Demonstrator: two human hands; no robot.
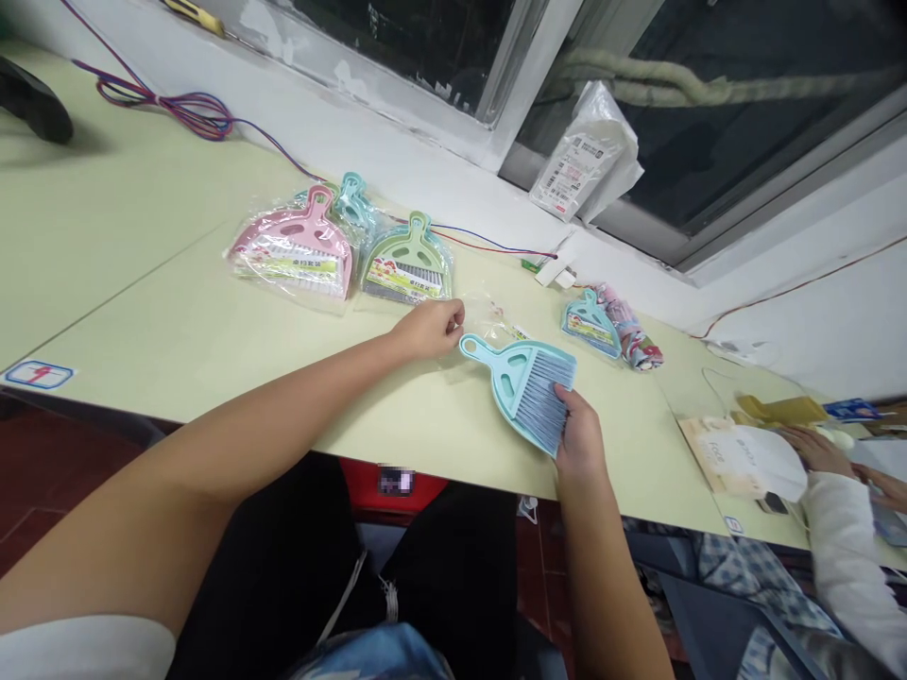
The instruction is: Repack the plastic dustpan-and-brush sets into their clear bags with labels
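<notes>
My right hand grips a light blue dustpan by its wide edge, with a grey-bristled brush nested in it. The set is tilted above the table, its handle pointing left toward my other hand. My left hand is closed in a pinch at a clear plastic bag with a printed label, partly hidden behind the dustpan. Just beyond my left hand lies a bagged green dustpan set. Beside it are a bagged pink set and a blue one partly covered.
Toward the right lie another bagged blue set and a folded floral umbrella. A power strip and cables run along the wall. A plastic-wrapped packet leans on the windowsill. A co-worker's sleeve is at far right.
</notes>
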